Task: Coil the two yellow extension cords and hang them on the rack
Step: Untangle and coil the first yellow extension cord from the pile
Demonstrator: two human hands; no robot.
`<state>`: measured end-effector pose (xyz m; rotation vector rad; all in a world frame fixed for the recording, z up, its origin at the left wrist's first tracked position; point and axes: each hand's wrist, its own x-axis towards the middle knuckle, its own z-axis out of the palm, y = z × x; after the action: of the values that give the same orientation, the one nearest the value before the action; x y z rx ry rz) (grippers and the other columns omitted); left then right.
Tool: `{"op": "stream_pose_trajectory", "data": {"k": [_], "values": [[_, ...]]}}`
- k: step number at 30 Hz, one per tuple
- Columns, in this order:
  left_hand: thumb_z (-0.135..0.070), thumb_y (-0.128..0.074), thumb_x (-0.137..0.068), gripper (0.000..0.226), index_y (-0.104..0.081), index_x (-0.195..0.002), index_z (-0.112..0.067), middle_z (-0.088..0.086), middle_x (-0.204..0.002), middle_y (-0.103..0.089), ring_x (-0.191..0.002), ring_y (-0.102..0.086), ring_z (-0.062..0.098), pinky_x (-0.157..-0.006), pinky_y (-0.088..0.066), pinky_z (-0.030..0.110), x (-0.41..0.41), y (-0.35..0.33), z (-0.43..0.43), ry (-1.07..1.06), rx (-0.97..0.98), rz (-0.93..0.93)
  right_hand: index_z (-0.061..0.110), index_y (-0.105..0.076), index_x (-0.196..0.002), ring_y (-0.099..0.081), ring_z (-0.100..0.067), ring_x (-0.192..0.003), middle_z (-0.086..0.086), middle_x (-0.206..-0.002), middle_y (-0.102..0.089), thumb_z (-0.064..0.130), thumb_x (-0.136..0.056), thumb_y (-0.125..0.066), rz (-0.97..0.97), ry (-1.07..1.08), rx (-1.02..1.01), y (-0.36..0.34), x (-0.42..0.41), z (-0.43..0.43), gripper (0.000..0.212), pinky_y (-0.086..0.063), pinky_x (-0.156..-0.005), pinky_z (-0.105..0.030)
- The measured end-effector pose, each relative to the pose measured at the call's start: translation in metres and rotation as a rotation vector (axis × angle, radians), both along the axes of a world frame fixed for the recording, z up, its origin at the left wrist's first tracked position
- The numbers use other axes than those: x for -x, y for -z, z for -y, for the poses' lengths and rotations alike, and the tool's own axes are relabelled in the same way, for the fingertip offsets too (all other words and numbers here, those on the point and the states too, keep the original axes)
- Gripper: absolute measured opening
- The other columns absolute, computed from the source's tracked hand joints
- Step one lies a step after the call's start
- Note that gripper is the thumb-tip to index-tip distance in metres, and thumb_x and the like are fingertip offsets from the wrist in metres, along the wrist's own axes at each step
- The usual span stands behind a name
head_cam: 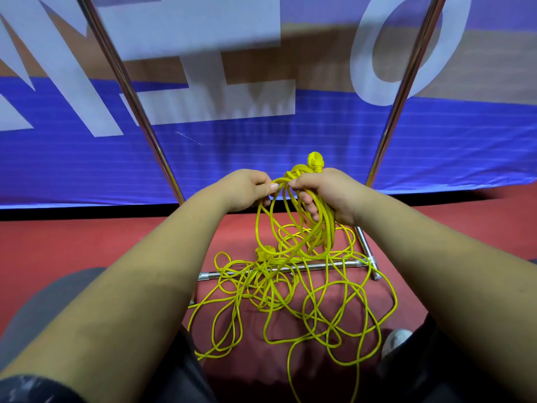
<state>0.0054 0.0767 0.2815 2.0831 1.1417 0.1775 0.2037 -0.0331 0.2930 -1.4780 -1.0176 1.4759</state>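
My right hand (328, 196) grips a bundle of yellow cord loops (293, 228) that hang below it, with a yellow plug (315, 162) sticking up past the knuckles. My left hand (247, 189) pinches a strand of the same cord right beside the right hand. Below them a loose tangle of yellow extension cord (290, 298) sprawls on the red floor, with a yellow socket end (266, 253) lying in it. The chrome rack (133, 94) stands in front of me; its base bar (290, 269) lies under the tangle.
The rack's second upright (406, 88) rises at the right. A blue banner (290, 149) with large white letters stands behind the rack. My dark trouser legs (43, 309) and a white shoe (396, 341) are at the bottom.
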Motion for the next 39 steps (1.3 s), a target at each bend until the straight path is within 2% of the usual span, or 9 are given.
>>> {"op": "stream_pose_trajectory", "data": {"k": [5,8,14,25,28,31,33,35,39], "values": [[-0.05,-0.067,-0.096,0.031,-0.07,-0.085,-0.022,0.009,-0.087,-0.075,-0.06,-0.061,0.015,-0.066,-0.061,0.04,0.0,0.0,0.002,-0.065,-0.009,0.091,0.009,-0.065,-0.087,-0.045,-0.017,-0.043,-0.003,-0.063,-0.055,0.029,-0.101,-0.065,-0.093,0.016,0.028,-0.003,0.003,0.0,0.024,-0.044,-0.045,-0.028],[-0.052,-0.071,-0.093,0.033,-0.07,-0.086,-0.02,0.016,-0.089,-0.074,-0.061,-0.063,0.016,-0.068,-0.063,0.039,-0.001,0.0,0.0,-0.062,-0.005,0.105,0.01,-0.065,-0.101,-0.044,-0.016,-0.041,-0.001,-0.063,-0.054,0.035,-0.103,-0.064,-0.101,0.015,0.001,-0.001,0.005,-0.001,0.025,-0.044,-0.045,-0.028],[-0.014,-0.074,-0.096,0.016,-0.065,-0.103,-0.003,0.016,-0.087,-0.068,-0.078,-0.068,0.025,-0.083,-0.064,0.05,0.002,0.0,-0.002,-0.138,0.217,0.263,0.009,-0.067,-0.101,-0.043,-0.017,-0.042,-0.002,-0.061,-0.051,0.03,-0.102,-0.064,-0.067,0.021,0.004,-0.002,0.005,-0.002,0.022,-0.043,-0.046,-0.028],[-0.031,-0.075,-0.095,0.023,-0.069,-0.095,-0.009,0.01,-0.09,-0.072,-0.076,-0.073,0.027,-0.064,-0.065,0.039,-0.003,-0.01,0.0,-0.369,0.097,0.305,0.012,-0.067,-0.094,-0.063,-0.019,-0.058,-0.004,-0.072,-0.064,0.035,-0.104,-0.064,-0.19,-0.009,0.024,-0.008,0.008,0.002,0.026,-0.056,-0.061,-0.036],[-0.042,-0.073,-0.094,0.025,-0.071,-0.09,-0.017,0.01,-0.089,-0.073,-0.09,-0.075,0.029,-0.068,-0.066,0.045,-0.004,-0.005,0.001,-0.325,-0.001,0.222,0.012,-0.066,-0.094,-0.061,-0.018,-0.056,-0.003,-0.073,-0.065,0.036,-0.104,-0.063,-0.192,0.027,0.018,-0.008,0.008,0.003,0.026,-0.055,-0.06,-0.035],[-0.046,-0.071,-0.092,0.031,-0.068,-0.091,-0.015,0.012,-0.087,-0.073,-0.08,-0.075,0.031,-0.069,-0.065,0.045,-0.004,-0.005,-0.002,-0.354,-0.042,0.066,0.01,-0.067,-0.096,-0.061,-0.018,-0.055,-0.004,-0.075,-0.068,0.035,-0.104,-0.064,-0.167,0.084,0.001,-0.008,0.005,0.003,0.026,-0.055,-0.056,-0.034],[-0.027,-0.06,-0.094,0.021,-0.062,-0.086,-0.008,0.013,-0.086,-0.073,-0.071,-0.076,0.034,-0.068,-0.064,0.043,-0.005,-0.008,-0.003,-0.371,-0.048,-0.13,0.009,-0.066,-0.095,-0.061,-0.018,-0.053,-0.004,-0.072,-0.067,0.032,-0.104,-0.064,-0.158,0.133,-0.006,-0.008,0.004,0.003,0.025,-0.055,-0.053,-0.032],[-0.012,-0.05,-0.097,0.017,-0.062,-0.087,-0.005,0.014,-0.093,-0.073,-0.08,-0.077,0.034,-0.075,-0.064,0.043,-0.006,-0.006,0.004,-0.323,0.059,-0.332,0.01,-0.065,-0.092,-0.059,-0.017,-0.05,-0.003,-0.068,-0.064,0.031,-0.105,-0.063,-0.167,0.18,-0.014,-0.008,0.003,0.003,0.024,-0.054,-0.05,-0.03],[-0.019,-0.048,-0.105,0.036,-0.059,-0.137,-0.006,0.01,-0.135,-0.066,-0.109,-0.073,0.031,-0.097,-0.058,0.05,-0.004,0.029,0.037,0.098,0.331,-0.826,0.012,-0.061,-0.088,-0.051,-0.014,-0.044,0.0,-0.063,-0.055,0.03,-0.105,-0.061,-0.183,0.234,-0.033,-0.01,0.0,-0.001,0.025,-0.047,-0.045,-0.027]]}}
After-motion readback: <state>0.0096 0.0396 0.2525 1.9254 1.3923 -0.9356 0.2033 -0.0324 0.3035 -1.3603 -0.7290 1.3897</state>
